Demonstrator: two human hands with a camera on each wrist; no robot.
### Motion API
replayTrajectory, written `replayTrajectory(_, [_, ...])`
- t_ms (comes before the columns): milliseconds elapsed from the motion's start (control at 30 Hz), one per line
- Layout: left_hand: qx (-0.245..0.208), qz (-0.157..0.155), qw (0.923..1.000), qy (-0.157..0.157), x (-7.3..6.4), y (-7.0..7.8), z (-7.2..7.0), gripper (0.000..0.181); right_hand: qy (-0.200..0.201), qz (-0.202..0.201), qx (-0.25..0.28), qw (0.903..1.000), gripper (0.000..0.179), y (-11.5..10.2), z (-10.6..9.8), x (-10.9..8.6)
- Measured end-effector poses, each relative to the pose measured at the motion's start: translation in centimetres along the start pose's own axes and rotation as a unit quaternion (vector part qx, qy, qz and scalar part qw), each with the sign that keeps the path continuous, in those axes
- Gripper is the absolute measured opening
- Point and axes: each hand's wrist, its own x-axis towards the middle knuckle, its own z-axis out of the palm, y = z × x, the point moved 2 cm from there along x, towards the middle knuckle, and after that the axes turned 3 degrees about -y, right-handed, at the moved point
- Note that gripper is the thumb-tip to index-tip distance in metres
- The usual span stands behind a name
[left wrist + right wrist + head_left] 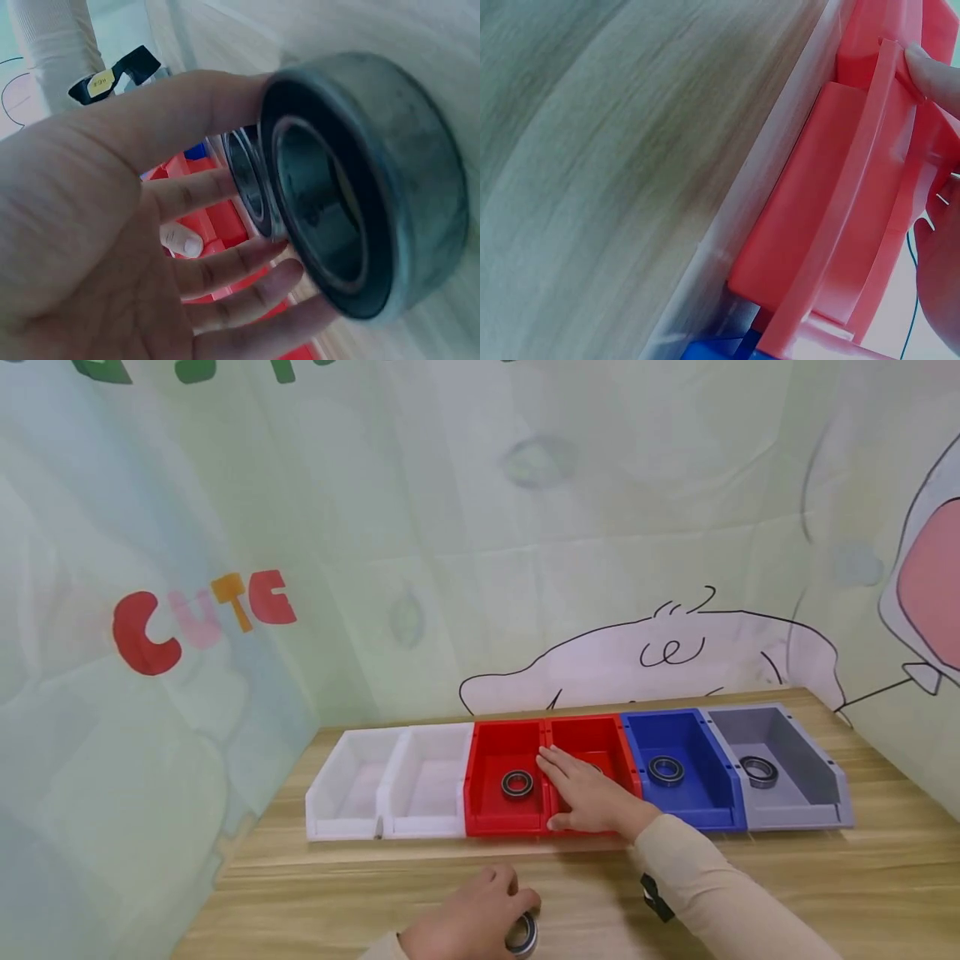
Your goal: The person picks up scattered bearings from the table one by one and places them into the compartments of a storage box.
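My left hand (472,918) is low over the table, its thumb and fingers curled about a ball bearing (251,180). A second ball bearing (375,187) is close beside it, near the thumb in the left wrist view. My right hand (588,789) reaches over the divider between two red bins, fingers extended and thumb near the front rim; I see nothing held in it. In the left red bin (495,739) lies a bearing (517,784). The right red bin (588,735) has a bearing (595,768) mostly hidden behind the hand.
The bins stand side by side on the wooden table (337,893). At left are two white bins (431,768). A blue bin (667,731) and a grey bin (757,731) at right each contain one bearing. A printed curtain (450,543) hangs behind.
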Motion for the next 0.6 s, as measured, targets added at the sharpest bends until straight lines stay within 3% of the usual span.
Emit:
replayTrajectory(167, [-0.031,-0.002,0.9995,-0.008,0.39,0.26,0.0,0.037,0.0,0.0,0.004,1.0,0.09,0.03,0.04,-0.09])
replayTrajectory(600, [-0.022,0.016,0.9996,0.008,0.89,0.24,0.07,0.033,0.001,0.004,0.009,1.0,0.091,0.08,0.14,-0.04])
